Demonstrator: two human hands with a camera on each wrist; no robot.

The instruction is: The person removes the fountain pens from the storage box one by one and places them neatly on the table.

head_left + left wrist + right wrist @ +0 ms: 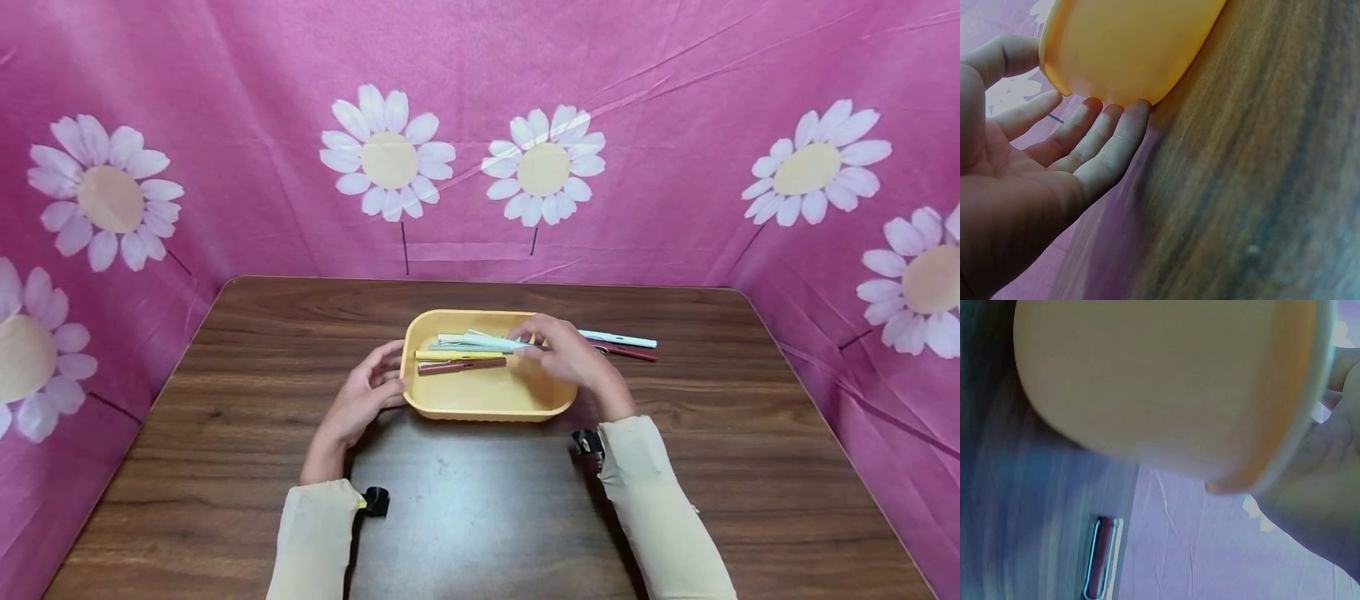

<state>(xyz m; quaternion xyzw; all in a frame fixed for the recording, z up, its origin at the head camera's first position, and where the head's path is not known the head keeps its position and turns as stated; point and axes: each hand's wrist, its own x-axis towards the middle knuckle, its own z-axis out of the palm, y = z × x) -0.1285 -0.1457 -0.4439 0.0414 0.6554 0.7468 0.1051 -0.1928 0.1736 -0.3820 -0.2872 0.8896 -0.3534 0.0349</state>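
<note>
A yellow tray (495, 412) with rounded corners sits on the table, with several pens inside. Among them are a mint pen (480, 340), a yellow pen (457, 356) and a maroon pen (461, 366). My left hand (365, 398) is at the tray's left end, fingertips against its outer wall; the left wrist view shows these fingers (1110, 147) spread along it. Over the right part of the tray reaches my right hand (566, 354), its fingertips at the right ends of the pens. Whether it pinches one I cannot tell. Its fingertips are hidden behind the tray in the right wrist view.
Right of the tray, a light blue pen (626, 339) and another maroon pen (633, 353) lie on the wooden table (750, 467). Pink flowered cloth (465, 50) hangs behind the table and along both sides.
</note>
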